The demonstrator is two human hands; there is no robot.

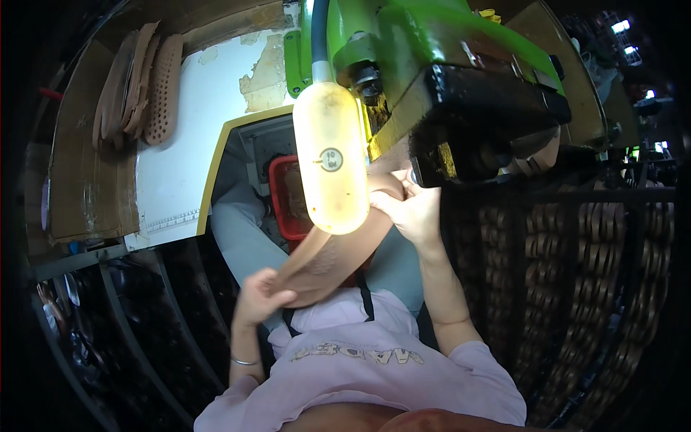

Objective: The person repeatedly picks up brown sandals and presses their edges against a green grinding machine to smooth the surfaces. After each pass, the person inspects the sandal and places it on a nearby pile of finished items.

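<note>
My left hand (260,295) is closed on the near end of a long tan shoe sole (338,261), thumb on top. The sole slants up and to the right above my lap, with a textured patch on its face. My right hand (414,210) grips its far end, thumb over the top and fingers close to the green machine (417,32). A lit yellowish lamp (330,155) hides part of the sole. The machine's dark lower head (497,97) stands just beyond my right hand, and the contact between sole and machine is hard to make out.
At the left, a cardboard box (79,173) holds several brown soles (164,90), one with holes. Beside it lies a white worktop (173,180) with a yellow-edged cut-out. A red bin (281,209) sits below the cut-out. Racks of brown soles (597,259) line the right.
</note>
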